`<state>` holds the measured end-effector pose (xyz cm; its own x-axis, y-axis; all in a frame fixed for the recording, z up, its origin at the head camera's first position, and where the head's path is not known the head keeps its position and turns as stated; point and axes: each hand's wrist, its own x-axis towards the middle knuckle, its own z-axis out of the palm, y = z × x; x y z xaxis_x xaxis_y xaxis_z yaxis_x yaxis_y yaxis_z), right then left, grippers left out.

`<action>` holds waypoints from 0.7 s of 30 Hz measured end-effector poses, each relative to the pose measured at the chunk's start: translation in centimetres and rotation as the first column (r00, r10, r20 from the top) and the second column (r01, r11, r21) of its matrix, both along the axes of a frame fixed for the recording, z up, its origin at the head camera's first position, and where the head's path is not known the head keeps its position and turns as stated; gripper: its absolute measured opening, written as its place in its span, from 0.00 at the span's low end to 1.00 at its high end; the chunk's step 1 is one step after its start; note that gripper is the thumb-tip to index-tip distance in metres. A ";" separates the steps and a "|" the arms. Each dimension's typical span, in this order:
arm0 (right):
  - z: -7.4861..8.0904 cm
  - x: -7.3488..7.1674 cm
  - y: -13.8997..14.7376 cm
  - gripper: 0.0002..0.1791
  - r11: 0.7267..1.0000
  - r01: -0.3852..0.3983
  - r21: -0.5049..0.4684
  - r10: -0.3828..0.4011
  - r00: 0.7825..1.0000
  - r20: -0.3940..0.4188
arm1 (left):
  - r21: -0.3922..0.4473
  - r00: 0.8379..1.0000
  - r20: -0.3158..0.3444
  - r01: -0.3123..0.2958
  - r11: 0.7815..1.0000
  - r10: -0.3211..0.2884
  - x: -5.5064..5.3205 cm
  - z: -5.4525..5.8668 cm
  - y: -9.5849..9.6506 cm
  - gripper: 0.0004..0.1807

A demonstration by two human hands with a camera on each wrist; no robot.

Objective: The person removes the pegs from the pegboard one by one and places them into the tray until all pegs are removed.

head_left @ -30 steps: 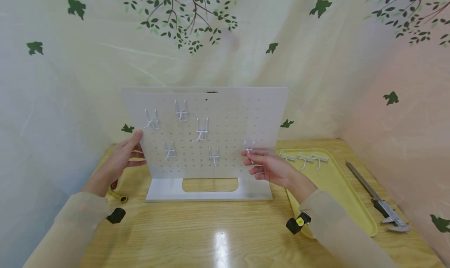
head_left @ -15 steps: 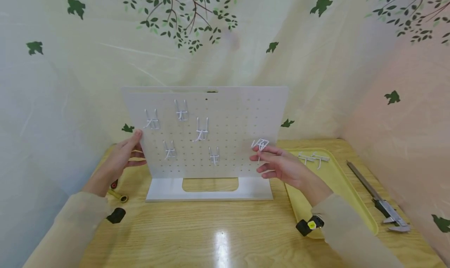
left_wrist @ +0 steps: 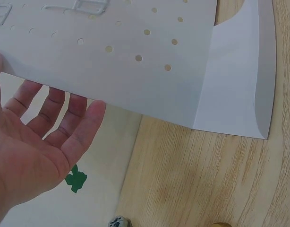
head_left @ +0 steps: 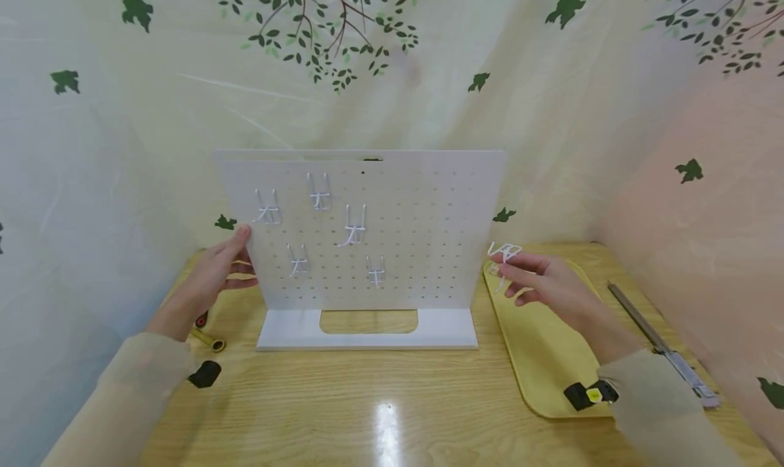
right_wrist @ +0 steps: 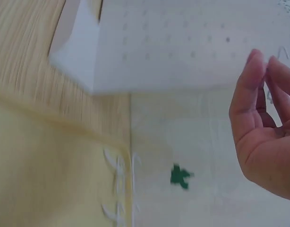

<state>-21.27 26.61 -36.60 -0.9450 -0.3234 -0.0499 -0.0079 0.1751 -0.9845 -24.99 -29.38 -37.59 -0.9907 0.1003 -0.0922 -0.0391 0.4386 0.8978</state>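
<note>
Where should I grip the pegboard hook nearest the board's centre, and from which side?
Probably pinch this pegboard hook by its prong, coming from the front: the prong juts out from the pegboard and ends free, while the wire frame appears to sit close against the pegboard, leaving little room behind.

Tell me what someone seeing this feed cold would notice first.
Probably the white pegboard standing mid-table, with five white hooks across its left and middle. Next, the right hand, pinching another hook beyond the board's right edge, near the yellow tray. The left hand holds the board's left edge.
</note>
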 end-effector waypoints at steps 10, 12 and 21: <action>-1.7 -0.2 5.1 0.25 0.959 0.052 0.279 -0.040 0.998 -0.048 | 0.005 1.000 -0.008 0.010 1.000 -0.010 -0.1 0.0 0.0 0.49; -2.5 -0.3 5.7 0.26 0.955 0.064 0.290 -0.055 0.998 -0.037 | 0.005 1.000 -0.008 0.011 1.000 -0.011 -0.1 0.0 0.0 0.49; -6.2 -1.1 7.0 0.26 0.959 0.000 0.283 -0.026 0.996 0.088 | 0.008 1.000 -0.004 0.019 1.000 -0.019 0.1 0.1 0.0 0.48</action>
